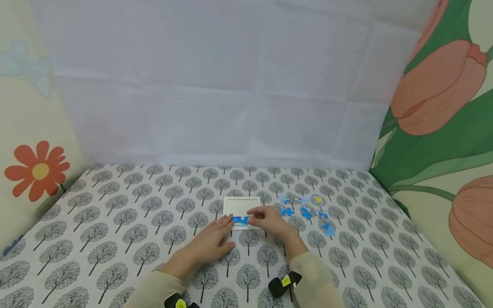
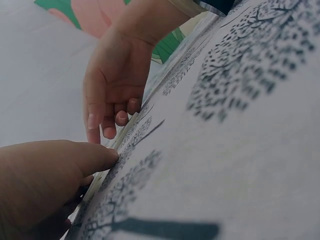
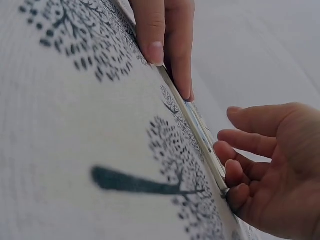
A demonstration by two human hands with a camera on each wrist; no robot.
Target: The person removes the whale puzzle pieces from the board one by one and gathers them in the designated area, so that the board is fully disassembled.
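A white puzzle tray lies on the cloth, with joined blue puzzle pieces along its near side. My left hand rests its fingertips at the tray's left part, on or beside the blue pieces. Its thumb points toward the near edge, apart from the other fingers. Over the tray's right side is my right hand, fingers loosely bent. In the right wrist view that hand shows a gap between thumb and forefinger, with no piece visible there. Its lower fingers are close to the tray rim.
Several loose puzzle pieces, including a blue one and one with a yellow flower, lie right of the tray. The table carries a tree-print cloth. A white sheet hangs behind it, and flower-painted walls flank it.
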